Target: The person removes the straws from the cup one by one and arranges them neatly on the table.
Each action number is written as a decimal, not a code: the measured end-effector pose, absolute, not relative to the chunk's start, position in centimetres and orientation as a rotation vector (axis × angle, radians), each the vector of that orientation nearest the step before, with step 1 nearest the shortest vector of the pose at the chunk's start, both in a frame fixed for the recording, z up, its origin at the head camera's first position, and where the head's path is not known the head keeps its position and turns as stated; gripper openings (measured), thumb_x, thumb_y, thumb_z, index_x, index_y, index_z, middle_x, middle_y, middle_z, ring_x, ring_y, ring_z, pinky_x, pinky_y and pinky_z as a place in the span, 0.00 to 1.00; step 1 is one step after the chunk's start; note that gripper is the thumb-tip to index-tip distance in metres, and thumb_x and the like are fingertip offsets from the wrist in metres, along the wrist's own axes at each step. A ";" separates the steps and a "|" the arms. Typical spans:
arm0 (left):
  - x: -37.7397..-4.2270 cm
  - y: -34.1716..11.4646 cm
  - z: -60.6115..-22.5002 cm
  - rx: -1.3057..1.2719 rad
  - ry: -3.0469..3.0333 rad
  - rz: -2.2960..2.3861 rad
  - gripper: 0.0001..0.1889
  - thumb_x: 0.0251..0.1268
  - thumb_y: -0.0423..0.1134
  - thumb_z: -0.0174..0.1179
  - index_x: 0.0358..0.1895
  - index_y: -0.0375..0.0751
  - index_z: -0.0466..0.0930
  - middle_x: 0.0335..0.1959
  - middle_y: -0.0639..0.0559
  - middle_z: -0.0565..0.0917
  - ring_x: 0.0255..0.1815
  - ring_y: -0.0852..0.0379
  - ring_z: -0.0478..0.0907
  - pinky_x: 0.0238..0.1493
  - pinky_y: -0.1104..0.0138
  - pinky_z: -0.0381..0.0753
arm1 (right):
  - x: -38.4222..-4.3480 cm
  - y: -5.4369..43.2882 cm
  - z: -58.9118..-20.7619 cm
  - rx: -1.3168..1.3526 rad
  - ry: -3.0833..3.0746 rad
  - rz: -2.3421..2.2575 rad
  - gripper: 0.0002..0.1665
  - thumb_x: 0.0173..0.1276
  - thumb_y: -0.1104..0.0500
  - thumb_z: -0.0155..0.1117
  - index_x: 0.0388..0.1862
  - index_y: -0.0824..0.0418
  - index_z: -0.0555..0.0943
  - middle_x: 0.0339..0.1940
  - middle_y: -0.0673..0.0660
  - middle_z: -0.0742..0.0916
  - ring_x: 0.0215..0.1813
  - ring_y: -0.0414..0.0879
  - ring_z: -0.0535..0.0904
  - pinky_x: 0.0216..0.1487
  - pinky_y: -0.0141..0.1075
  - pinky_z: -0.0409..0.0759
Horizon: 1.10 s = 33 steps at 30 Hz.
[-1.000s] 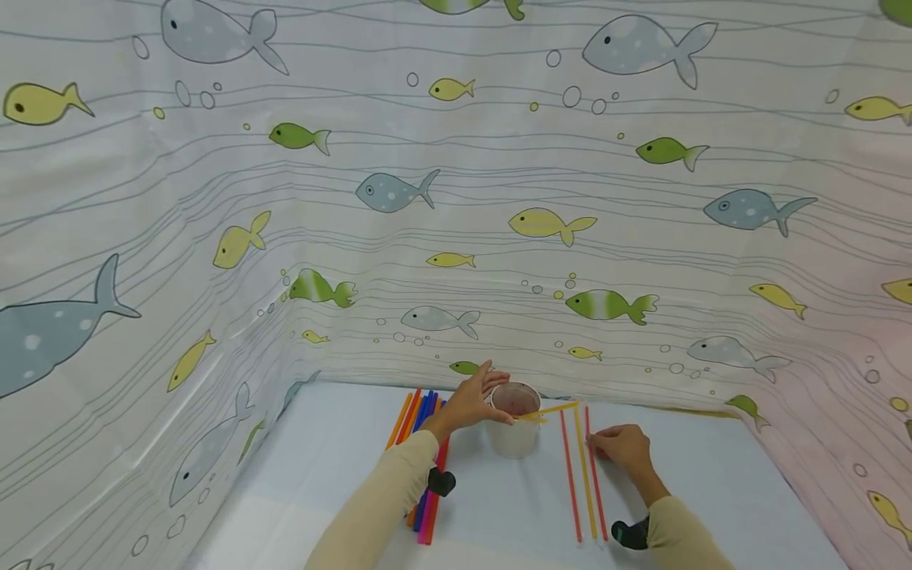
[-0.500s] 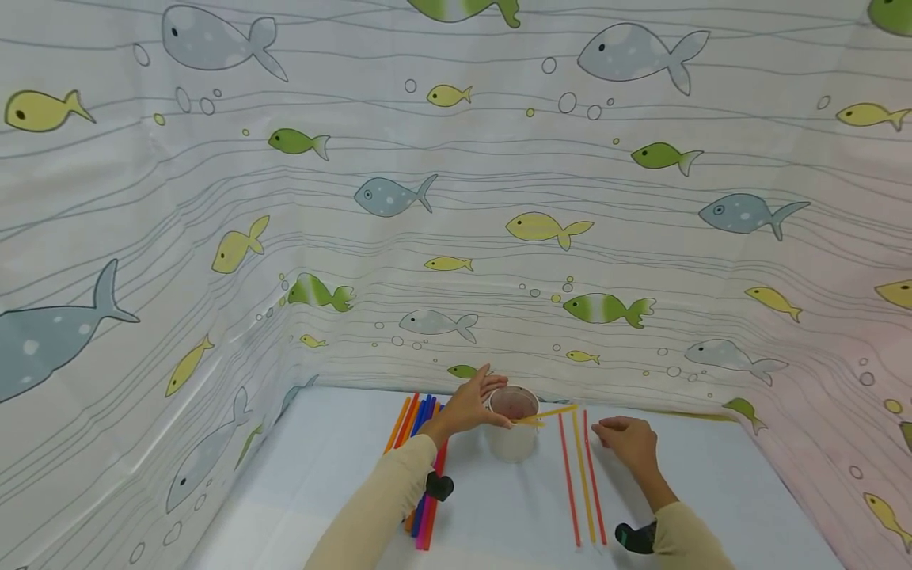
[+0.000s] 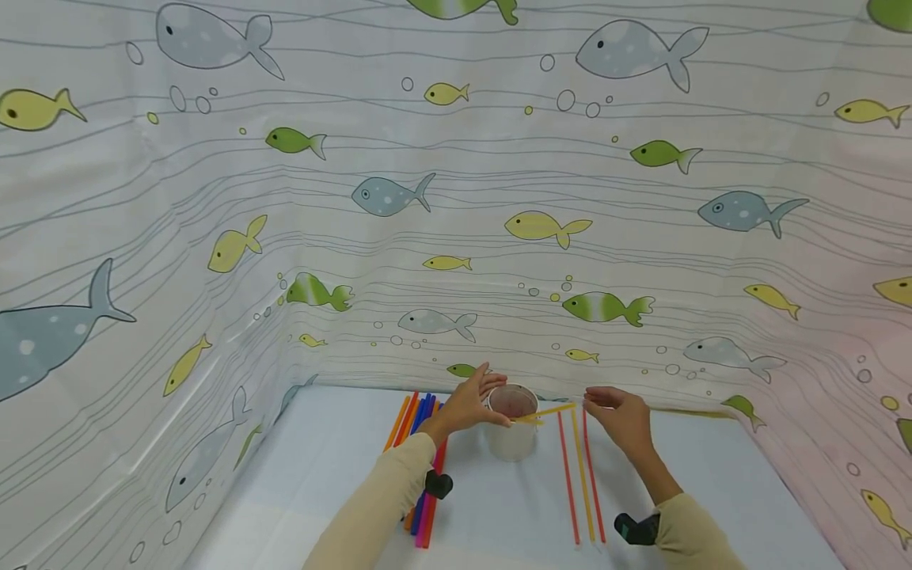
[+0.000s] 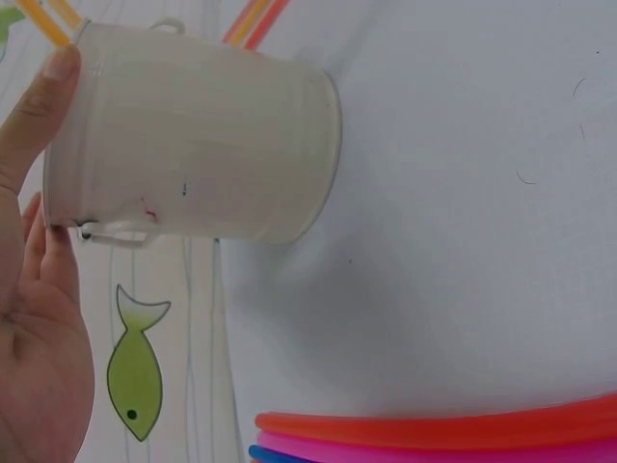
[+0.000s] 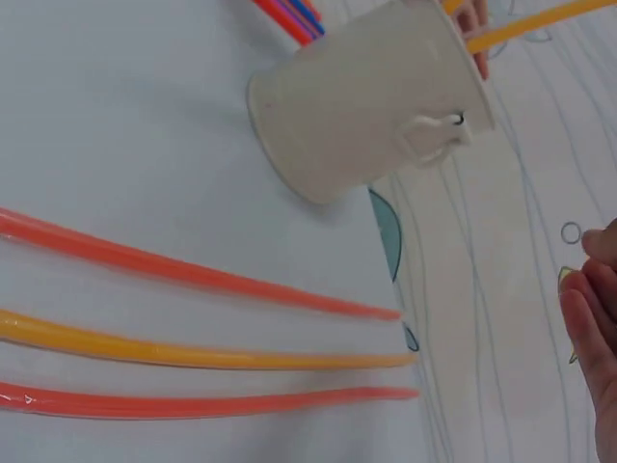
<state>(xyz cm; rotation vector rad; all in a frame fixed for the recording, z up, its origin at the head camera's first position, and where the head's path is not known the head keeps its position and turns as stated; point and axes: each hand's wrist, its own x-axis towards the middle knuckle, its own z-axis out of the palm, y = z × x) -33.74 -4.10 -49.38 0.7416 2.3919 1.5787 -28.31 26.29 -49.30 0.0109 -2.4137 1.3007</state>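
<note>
A white bucket-like pot [image 3: 511, 443] with small side handles stands at the back of the table. My left hand [image 3: 466, 405] grips its rim, the thumb on the near side and the fingers across on the far side. Yellow straws [image 3: 556, 410] stick out over the rim beside the thumb. To the right lie two red straws [image 3: 568, 475] and a yellow straw [image 3: 584, 483], side by side. Above their far ends is my right hand [image 3: 621, 418], thumb and fingertips close together. I see nothing between them in the right wrist view.
A bundle of orange, blue, pink and red straws [image 3: 425, 522] lies left of the pot, partly under my left forearm. A fish-patterned sheet [image 3: 456, 237] rises behind the white table [image 3: 513, 514] and along both sides.
My right hand has moved from the right red straw toward the back of the table and up to the straws' far ends. My left hand stays on the pot.
</note>
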 end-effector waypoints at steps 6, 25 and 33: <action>-33.8 -4.2 -49.1 0.756 2.392 1.573 0.61 0.48 0.39 0.77 0.77 0.34 0.37 0.69 0.51 0.71 0.70 0.57 0.65 0.70 0.58 0.63 | -27.6 25.0 -48.6 0.179 -2.341 1.532 0.18 0.57 0.61 0.76 0.47 0.64 0.86 0.40 0.55 0.89 0.42 0.43 0.86 0.40 0.28 0.83; -33.8 -4.3 -49.3 0.755 2.387 1.581 0.63 0.47 0.40 0.77 0.77 0.34 0.36 0.70 0.51 0.70 0.71 0.57 0.65 0.70 0.59 0.63 | -24.3 21.0 -46.6 0.568 -2.215 1.773 0.19 0.57 0.68 0.74 0.47 0.73 0.83 0.46 0.65 0.87 0.49 0.50 0.85 0.50 0.44 0.83; -33.8 -4.3 -49.5 0.774 2.372 1.589 0.63 0.47 0.41 0.77 0.78 0.34 0.36 0.70 0.51 0.69 0.71 0.56 0.64 0.69 0.59 0.63 | -24.2 20.0 -47.3 0.570 -2.154 1.817 0.18 0.56 0.73 0.72 0.47 0.76 0.82 0.47 0.69 0.86 0.50 0.55 0.84 0.49 0.41 0.83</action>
